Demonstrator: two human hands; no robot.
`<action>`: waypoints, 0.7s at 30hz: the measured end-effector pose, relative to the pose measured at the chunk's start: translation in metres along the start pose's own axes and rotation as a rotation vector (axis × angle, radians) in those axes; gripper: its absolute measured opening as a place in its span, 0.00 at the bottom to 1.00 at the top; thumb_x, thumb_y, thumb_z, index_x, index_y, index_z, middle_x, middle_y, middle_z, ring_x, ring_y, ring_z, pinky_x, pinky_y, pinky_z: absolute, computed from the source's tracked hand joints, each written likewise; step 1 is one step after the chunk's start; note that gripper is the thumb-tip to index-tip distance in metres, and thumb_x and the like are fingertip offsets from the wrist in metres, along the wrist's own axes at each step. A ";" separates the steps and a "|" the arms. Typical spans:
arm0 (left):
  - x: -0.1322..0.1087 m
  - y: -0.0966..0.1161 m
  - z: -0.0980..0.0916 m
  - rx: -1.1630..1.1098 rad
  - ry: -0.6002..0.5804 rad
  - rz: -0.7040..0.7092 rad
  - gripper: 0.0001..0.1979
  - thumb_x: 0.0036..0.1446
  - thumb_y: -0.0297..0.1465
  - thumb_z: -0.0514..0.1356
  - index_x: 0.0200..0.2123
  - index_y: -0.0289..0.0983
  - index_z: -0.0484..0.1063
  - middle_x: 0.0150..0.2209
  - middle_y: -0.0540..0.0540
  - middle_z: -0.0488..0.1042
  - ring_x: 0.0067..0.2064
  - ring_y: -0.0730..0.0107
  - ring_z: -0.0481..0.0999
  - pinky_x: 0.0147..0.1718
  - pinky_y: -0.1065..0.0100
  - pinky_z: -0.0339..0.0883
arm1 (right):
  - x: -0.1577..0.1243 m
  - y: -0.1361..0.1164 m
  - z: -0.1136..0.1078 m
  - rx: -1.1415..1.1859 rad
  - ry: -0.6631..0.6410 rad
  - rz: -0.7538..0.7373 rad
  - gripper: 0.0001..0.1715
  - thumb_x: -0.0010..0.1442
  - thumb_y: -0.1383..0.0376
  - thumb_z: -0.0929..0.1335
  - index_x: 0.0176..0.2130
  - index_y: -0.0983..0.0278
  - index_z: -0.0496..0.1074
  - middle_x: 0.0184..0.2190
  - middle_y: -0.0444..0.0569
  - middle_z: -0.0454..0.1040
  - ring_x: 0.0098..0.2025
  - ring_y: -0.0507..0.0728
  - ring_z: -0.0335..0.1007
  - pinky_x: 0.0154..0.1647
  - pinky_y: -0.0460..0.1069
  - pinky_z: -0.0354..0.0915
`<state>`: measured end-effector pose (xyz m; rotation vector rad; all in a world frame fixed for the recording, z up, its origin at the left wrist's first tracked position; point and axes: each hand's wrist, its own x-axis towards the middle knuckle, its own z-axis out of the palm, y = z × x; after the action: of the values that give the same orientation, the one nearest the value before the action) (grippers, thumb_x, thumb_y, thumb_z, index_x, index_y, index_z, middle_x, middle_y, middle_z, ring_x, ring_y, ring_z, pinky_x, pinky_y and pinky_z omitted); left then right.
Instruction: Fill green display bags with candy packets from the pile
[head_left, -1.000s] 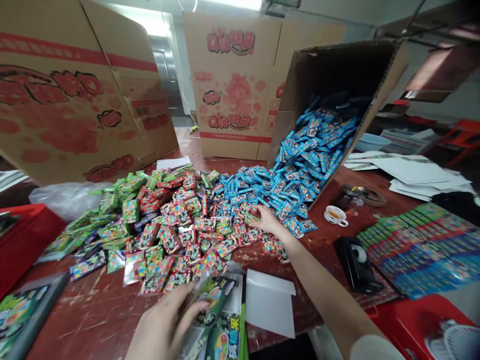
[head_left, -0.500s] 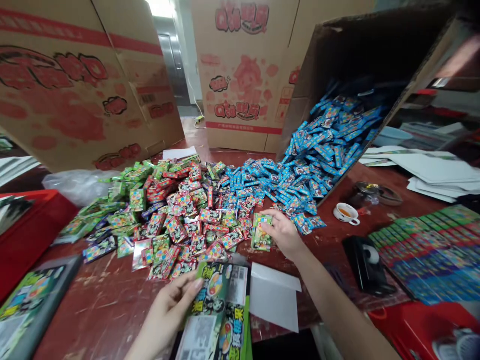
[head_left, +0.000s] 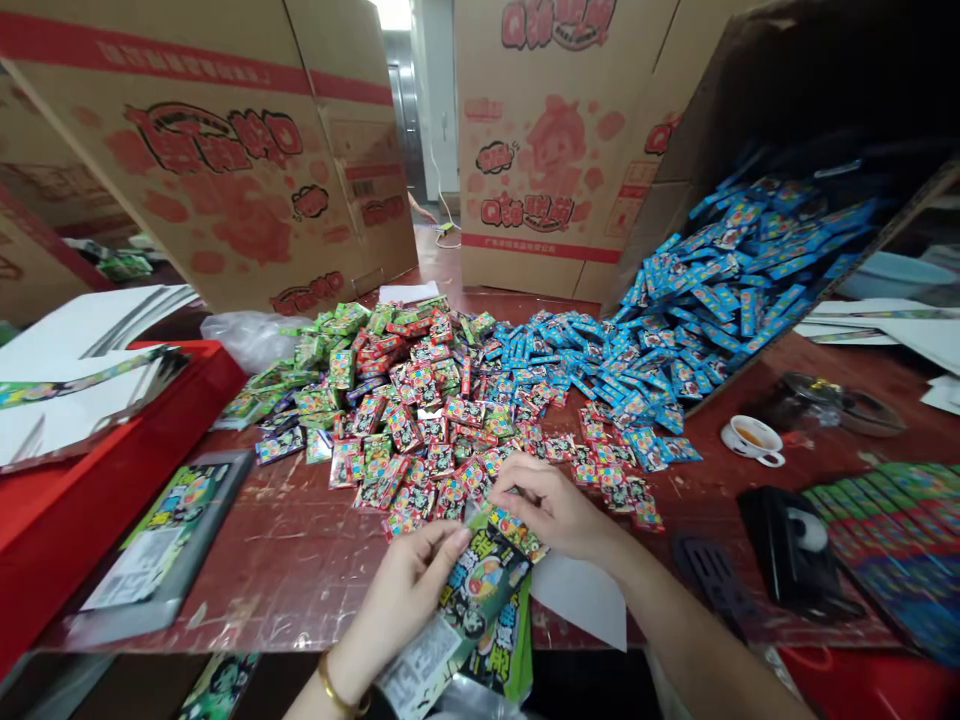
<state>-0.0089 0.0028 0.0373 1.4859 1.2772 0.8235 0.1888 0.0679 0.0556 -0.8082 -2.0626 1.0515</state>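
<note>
My left hand (head_left: 424, 570) pinches the upper left edge of a dark green printed plastic bag (head_left: 480, 590), which is tilted above the table's front edge. My right hand (head_left: 555, 510) is closed on a small candy packet (head_left: 519, 533) at the bag's top end. Whether that packet is inside the bag's mouth or against its front, I cannot tell. Another bag with a bright green edge (head_left: 521, 640) shows beneath the first. Behind my hands spreads a heap of small red and green packets (head_left: 420, 400). White paper (head_left: 585, 595) lies under my right wrist.
Blue packets (head_left: 675, 340) spill from a tipped cardboard carton (head_left: 667, 200). Further right are a cup (head_left: 752, 440), a black tape dispenser (head_left: 795, 550) and rows of packets (head_left: 892, 540). A red tray (head_left: 202, 400) and stacked bags (head_left: 165, 540) lie left. Cartons (head_left: 247, 170) stand behind.
My right hand has moved from the heap toward me, bringing its packet to the top of the bag. The bag is more slanted, and the view has turned left.
</note>
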 end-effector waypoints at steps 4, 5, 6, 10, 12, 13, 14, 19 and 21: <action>0.000 0.000 0.002 0.044 -0.022 0.017 0.16 0.61 0.39 0.52 0.35 0.36 0.75 0.28 0.49 0.75 0.32 0.67 0.72 0.31 0.73 0.64 | -0.004 0.004 0.007 0.026 0.024 0.093 0.04 0.55 0.65 0.70 0.35 0.62 0.71 0.31 0.44 0.67 0.31 0.51 0.64 0.32 0.46 0.62; 0.001 0.001 0.001 0.045 -0.022 0.020 0.16 0.61 0.39 0.51 0.36 0.36 0.75 0.29 0.48 0.75 0.33 0.66 0.72 0.32 0.72 0.65 | -0.005 0.007 0.009 0.041 0.087 0.123 0.09 0.51 0.64 0.72 0.35 0.61 0.71 0.30 0.43 0.67 0.30 0.51 0.64 0.31 0.46 0.62; 0.002 0.002 0.000 0.042 -0.020 0.023 0.17 0.61 0.39 0.51 0.38 0.36 0.75 0.30 0.48 0.76 0.34 0.65 0.73 0.33 0.72 0.65 | -0.006 0.010 0.011 0.049 0.155 0.136 0.12 0.48 0.63 0.74 0.34 0.61 0.71 0.32 0.44 0.68 0.32 0.52 0.65 0.33 0.47 0.63; 0.008 0.002 -0.008 0.009 0.022 0.003 0.18 0.60 0.42 0.52 0.40 0.35 0.75 0.32 0.46 0.77 0.36 0.63 0.74 0.35 0.70 0.67 | -0.009 0.011 0.020 -0.038 0.192 0.055 0.11 0.45 0.60 0.76 0.27 0.61 0.74 0.55 0.51 0.63 0.55 0.62 0.60 0.54 0.57 0.57; 0.011 -0.001 -0.012 -0.009 0.035 -0.009 0.19 0.58 0.43 0.53 0.40 0.35 0.75 0.33 0.46 0.78 0.38 0.62 0.74 0.37 0.69 0.68 | -0.007 0.006 0.024 -0.086 0.145 0.026 0.08 0.48 0.60 0.75 0.28 0.61 0.75 0.60 0.50 0.58 0.59 0.63 0.55 0.57 0.60 0.53; 0.013 -0.003 -0.014 -0.016 0.032 -0.016 0.19 0.58 0.43 0.54 0.40 0.36 0.75 0.34 0.46 0.78 0.38 0.61 0.74 0.37 0.69 0.68 | -0.005 0.004 0.026 -0.107 0.115 0.002 0.08 0.49 0.59 0.74 0.27 0.61 0.75 0.60 0.50 0.58 0.59 0.64 0.55 0.58 0.60 0.52; 0.015 -0.006 -0.016 -0.022 0.026 -0.024 0.19 0.57 0.44 0.54 0.40 0.36 0.75 0.34 0.46 0.78 0.37 0.61 0.75 0.37 0.69 0.69 | -0.002 0.004 0.026 -0.122 0.080 -0.036 0.09 0.49 0.59 0.74 0.25 0.62 0.75 0.60 0.49 0.59 0.59 0.64 0.55 0.58 0.61 0.52; 0.019 -0.028 -0.032 -0.077 0.114 -0.121 0.24 0.51 0.50 0.57 0.37 0.37 0.77 0.33 0.47 0.79 0.37 0.59 0.77 0.38 0.68 0.71 | 0.052 0.047 -0.001 -0.138 0.110 0.025 0.07 0.57 0.62 0.68 0.31 0.60 0.76 0.46 0.47 0.74 0.48 0.56 0.69 0.51 0.53 0.62; 0.020 -0.036 -0.040 -0.116 0.173 -0.165 0.26 0.47 0.53 0.59 0.36 0.37 0.78 0.34 0.47 0.80 0.38 0.58 0.77 0.38 0.67 0.72 | 0.087 0.083 -0.024 -0.234 0.298 0.249 0.11 0.61 0.65 0.63 0.38 0.61 0.75 0.38 0.50 0.76 0.42 0.56 0.72 0.46 0.53 0.65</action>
<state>-0.0524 0.0305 0.0129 1.2206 1.4338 0.9152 0.1759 0.1845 0.0208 -1.2861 -1.8818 0.7661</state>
